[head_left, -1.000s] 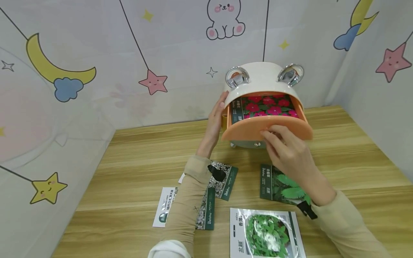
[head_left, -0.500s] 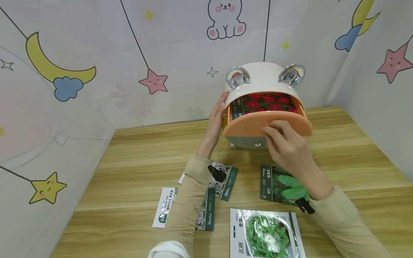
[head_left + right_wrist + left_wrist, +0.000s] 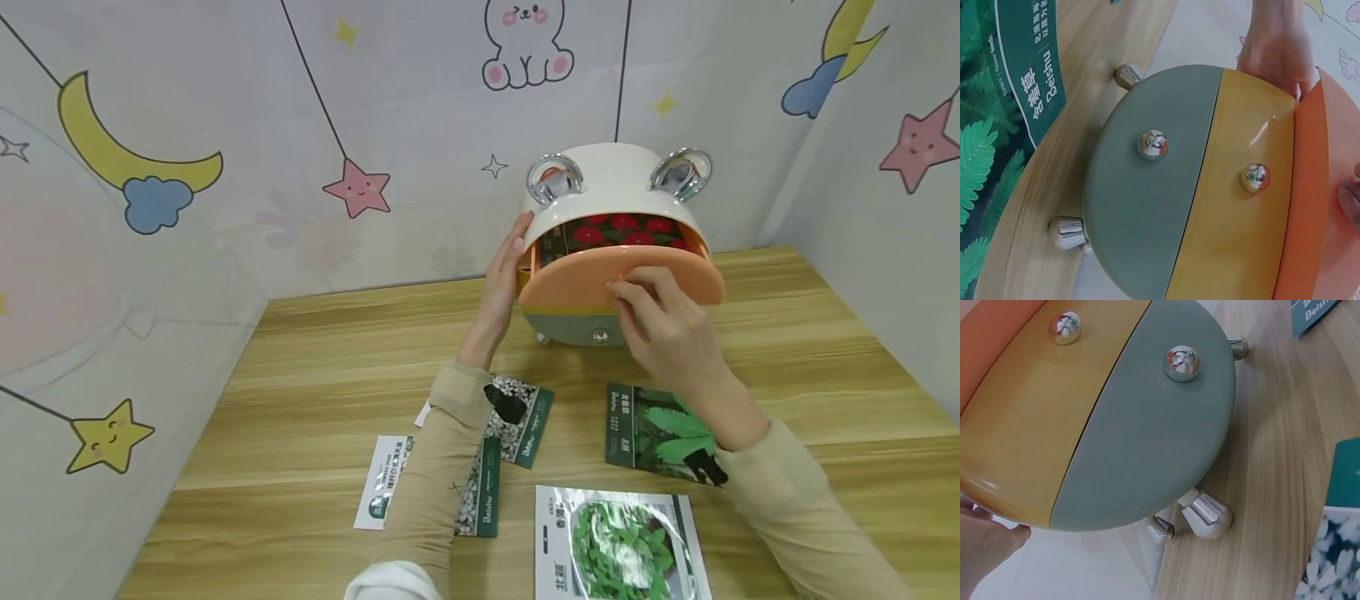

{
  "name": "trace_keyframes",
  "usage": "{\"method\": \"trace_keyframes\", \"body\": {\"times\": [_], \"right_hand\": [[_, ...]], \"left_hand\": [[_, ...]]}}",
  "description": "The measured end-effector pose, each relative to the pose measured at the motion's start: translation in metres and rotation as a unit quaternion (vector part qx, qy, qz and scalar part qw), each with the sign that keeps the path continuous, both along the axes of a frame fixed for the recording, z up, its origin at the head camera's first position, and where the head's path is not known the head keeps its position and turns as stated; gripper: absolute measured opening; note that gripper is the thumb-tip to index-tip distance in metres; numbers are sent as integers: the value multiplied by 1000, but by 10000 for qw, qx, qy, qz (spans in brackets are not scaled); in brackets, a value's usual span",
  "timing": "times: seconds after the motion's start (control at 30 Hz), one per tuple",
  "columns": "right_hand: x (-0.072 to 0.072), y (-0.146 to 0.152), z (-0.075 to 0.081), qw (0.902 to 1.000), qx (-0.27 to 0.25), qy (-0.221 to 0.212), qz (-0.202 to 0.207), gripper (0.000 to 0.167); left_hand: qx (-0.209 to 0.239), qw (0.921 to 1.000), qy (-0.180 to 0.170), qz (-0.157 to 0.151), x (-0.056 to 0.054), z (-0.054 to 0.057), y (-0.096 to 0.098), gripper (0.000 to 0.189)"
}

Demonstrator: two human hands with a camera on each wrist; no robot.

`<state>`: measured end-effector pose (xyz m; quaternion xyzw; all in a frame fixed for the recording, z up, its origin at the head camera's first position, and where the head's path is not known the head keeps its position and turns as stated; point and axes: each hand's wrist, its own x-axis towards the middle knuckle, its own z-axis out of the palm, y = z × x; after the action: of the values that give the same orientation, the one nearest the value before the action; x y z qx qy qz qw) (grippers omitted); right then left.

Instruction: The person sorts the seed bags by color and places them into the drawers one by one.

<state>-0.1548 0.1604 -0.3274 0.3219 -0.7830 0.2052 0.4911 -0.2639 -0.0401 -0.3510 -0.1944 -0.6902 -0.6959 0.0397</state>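
We see the white-topped drawer chest [image 3: 611,175] standing toward the back of the table [image 3: 337,350], right of its middle, with the orange drawer [image 3: 562,283] at the top pulled partly out. Through the gap above its front we can make out the red-flower seed packet [image 3: 626,233] lying inside, dark at its left end; we cannot tell whether anything lies beneath it. Below, the yellow drawer [image 3: 1241,144] and the grey-green drawer [image 3: 1141,206] sit closed, so their contents are hidden from us. On our right hand [image 3: 667,329] the grip is narrow, thumb and forefinger pinching at the middle of the orange drawer's front, the knob there covered by the fingertips. Our left hand [image 3: 498,292] rests against the side of the chest with its fingers extended, the grip not closed round anything. The chest is smooth and glossy, domed on top and rounded below; it bears ring-shaped chrome ears [image 3: 551,198], mirror-bright ball knobs [image 3: 1255,178] and stubby metallic feet [image 3: 1209,515]. On the pale, streaky wood grain nearer us lie flat rectangular packets: the fern-leaf packet [image 3: 667,429] close to our right wrist, the shiny white-bordered herb packet [image 3: 622,542] at the near edge of view, and two white-blossom packets [image 3: 487,487] partly covered by our left forearm. Behind everything, we have a softly creased white backdrop [image 3: 427,108] printed with moons and stars.
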Motion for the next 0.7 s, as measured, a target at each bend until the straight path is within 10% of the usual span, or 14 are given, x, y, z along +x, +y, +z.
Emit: {"method": "trace_keyframes", "body": {"times": [0.47, 0.7], "right_hand": [[-5, -1, 8, 9973, 113, -672, -281, 19], [-12, -1, 12, 9958, 146, -845, -320, 16]], "left_hand": [[-2, 9997, -225, -5, 3, 3, 0, 44], [148, 9993, -321, -121, 22, 22, -1, 45]]}}
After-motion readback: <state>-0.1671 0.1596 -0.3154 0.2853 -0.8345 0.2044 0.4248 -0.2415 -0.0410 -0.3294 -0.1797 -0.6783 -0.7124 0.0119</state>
